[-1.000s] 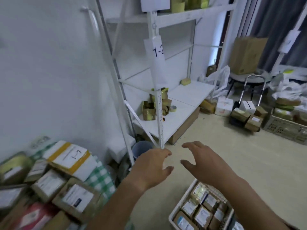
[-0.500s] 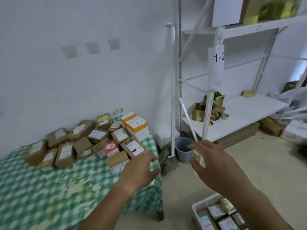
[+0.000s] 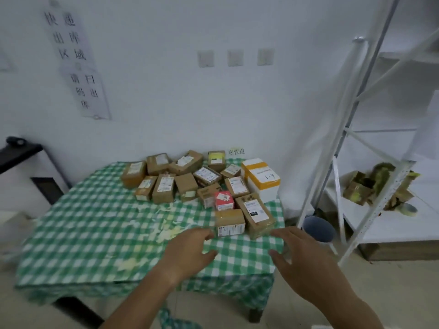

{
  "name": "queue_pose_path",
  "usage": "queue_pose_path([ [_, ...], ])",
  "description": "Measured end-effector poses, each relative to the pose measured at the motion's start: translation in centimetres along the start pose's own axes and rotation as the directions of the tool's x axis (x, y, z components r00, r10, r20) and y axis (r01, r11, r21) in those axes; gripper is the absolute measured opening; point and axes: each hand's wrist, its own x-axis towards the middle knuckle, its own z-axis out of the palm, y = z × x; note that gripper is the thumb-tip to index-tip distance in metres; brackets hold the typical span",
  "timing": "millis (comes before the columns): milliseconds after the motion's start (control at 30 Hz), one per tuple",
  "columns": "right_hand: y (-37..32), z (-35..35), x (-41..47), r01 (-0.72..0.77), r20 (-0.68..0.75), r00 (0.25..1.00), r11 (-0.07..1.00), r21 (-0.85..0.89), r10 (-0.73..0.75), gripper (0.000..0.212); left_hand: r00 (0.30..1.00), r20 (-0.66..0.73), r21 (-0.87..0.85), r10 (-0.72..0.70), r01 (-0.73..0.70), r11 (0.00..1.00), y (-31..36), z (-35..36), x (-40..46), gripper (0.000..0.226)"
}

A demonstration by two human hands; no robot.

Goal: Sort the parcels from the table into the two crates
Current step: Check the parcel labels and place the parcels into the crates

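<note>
Cardboard parcels (image 3: 230, 222) lay clustered on the checked tabletop (image 3: 95, 233), and I judged my left hand (image 3: 187, 251) and right hand (image 3: 306, 260), each grip wide and empty, must next take the nearest one.

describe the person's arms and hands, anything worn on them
Both forearms are bare as far as the view reaches: no sleeves, gloves, watch, bands or rings show. The left hand and right hand each show a thumb and fingers, slightly blurred, so fine marks cannot be made out. Anything above the forearms is out of frame.
</note>
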Motion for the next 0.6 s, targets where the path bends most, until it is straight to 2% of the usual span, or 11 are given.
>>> queue_pose_path([
  [167, -4.4, 5.1, 6.3, 0.002, 0.069, 0.998, 1.000, -0.017, -0.001, 0.040, 0.996, 0.030, -0.074, -0.078, 0.080, 0.994, -9.3, -0.5, 1.7, 0.052],
  [367, -10.6, 11.6, 14.3, -0.066, 0.154, 0.987, 0.995, 0.073, 0.054, 0.036, 0.988, 0.151, -0.138, -0.043, 0.064, 0.988, -18.9, -0.8, 6.6, 0.057],
  [500, -11.4, 13.2, 16.9, -0.135, 0.158, 0.980, 0.988, 0.068, 0.123, 0.032, 0.979, 0.203, -0.151, 0.013, 0.019, 0.988, -21.9, 0.5, 10.8, 0.059],
  [600, -10.2, 12.7, 17.0, -0.218, 0.166, 0.964, 0.975, 0.032, 0.210, 0.032, 0.969, 0.240, -0.152, 0.052, -0.016, 0.988, -21.5, 2.0, 14.7, 0.061],
])
